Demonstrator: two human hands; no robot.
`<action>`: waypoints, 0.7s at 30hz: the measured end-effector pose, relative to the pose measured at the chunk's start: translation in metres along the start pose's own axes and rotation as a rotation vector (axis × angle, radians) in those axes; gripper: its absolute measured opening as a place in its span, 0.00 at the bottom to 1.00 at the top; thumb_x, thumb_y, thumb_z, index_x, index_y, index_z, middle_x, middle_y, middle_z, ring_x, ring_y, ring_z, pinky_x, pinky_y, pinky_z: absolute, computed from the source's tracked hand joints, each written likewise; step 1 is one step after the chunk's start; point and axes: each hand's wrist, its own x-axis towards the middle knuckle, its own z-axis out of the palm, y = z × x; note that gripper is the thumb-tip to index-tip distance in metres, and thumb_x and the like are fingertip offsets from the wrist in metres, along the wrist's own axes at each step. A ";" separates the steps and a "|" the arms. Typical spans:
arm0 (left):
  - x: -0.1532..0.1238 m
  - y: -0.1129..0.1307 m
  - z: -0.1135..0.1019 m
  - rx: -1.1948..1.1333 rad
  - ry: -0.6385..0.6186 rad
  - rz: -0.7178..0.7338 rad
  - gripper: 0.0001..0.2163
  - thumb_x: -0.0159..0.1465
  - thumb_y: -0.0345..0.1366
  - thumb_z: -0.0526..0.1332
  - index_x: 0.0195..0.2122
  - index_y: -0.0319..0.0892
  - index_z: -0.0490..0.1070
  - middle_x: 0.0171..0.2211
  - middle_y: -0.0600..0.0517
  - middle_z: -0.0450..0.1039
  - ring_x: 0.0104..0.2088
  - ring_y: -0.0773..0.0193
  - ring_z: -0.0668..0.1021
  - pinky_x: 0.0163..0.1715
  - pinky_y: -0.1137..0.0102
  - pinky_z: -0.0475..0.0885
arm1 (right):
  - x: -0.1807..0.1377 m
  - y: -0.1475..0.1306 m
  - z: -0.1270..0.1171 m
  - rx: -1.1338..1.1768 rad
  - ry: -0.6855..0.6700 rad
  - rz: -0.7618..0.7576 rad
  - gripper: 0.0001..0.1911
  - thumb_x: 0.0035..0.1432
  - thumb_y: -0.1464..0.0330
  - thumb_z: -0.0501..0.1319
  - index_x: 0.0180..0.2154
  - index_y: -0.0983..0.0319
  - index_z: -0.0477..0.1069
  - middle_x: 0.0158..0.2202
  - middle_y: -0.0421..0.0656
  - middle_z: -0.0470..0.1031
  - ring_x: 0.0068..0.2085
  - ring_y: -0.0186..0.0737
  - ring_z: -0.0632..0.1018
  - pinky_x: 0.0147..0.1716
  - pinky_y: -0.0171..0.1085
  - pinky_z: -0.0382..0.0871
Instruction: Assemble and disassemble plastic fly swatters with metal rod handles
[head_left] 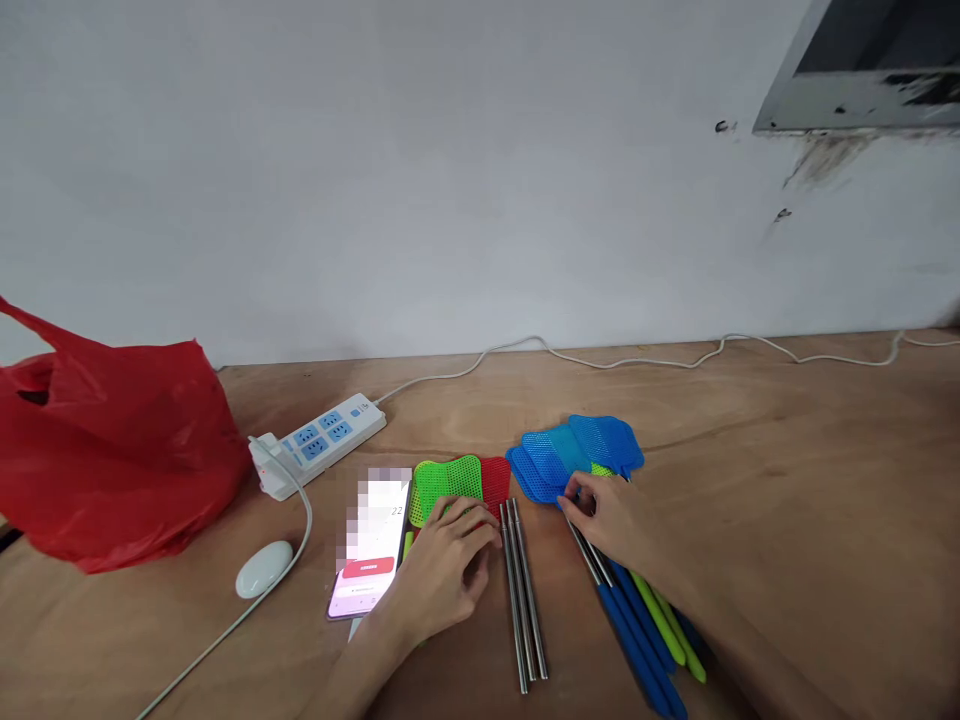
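Note:
My left hand (450, 565) rests with curled fingers on a green swatter head (448, 482) lying over a red swatter head (496, 480). Its fingertips press the base of the green head. Three bare metal rods (523, 600) lie side by side just right of that hand. My right hand (611, 520) pinches the neck of a pile of blue swatter heads (574, 455), where metal rods meet the heads. Blue handles (637, 640) and green handles (671, 630) run back under my right forearm.
A lit phone (369, 555) lies left of my left hand. A white power strip (322, 442) with its cable, a white oval puck (263, 568) and a red plastic bag (105, 450) sit at the left. A white cord (637, 360) runs along the wall.

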 end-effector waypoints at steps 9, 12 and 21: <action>0.001 0.000 0.000 -0.047 -0.051 -0.043 0.03 0.63 0.31 0.66 0.36 0.46 0.74 0.44 0.51 0.77 0.50 0.54 0.74 0.52 0.57 0.64 | -0.002 0.006 -0.007 -0.084 -0.198 -0.170 0.15 0.51 0.69 0.67 0.17 0.59 0.68 0.18 0.38 0.74 0.23 0.37 0.72 0.24 0.37 0.49; 0.001 -0.002 0.001 -0.043 -0.062 -0.057 0.02 0.63 0.33 0.67 0.36 0.46 0.75 0.44 0.51 0.77 0.50 0.54 0.73 0.53 0.57 0.65 | -0.003 0.006 -0.004 -0.114 -0.183 -0.191 0.14 0.53 0.67 0.66 0.19 0.59 0.67 0.20 0.39 0.74 0.24 0.39 0.73 0.25 0.38 0.48; 0.001 0.000 0.001 -0.053 -0.084 -0.048 0.03 0.64 0.32 0.67 0.37 0.47 0.77 0.44 0.52 0.77 0.51 0.53 0.73 0.53 0.56 0.64 | -0.007 0.006 -0.002 -0.182 -0.104 -0.179 0.08 0.57 0.66 0.63 0.26 0.59 0.68 0.26 0.41 0.76 0.28 0.41 0.76 0.28 0.37 0.54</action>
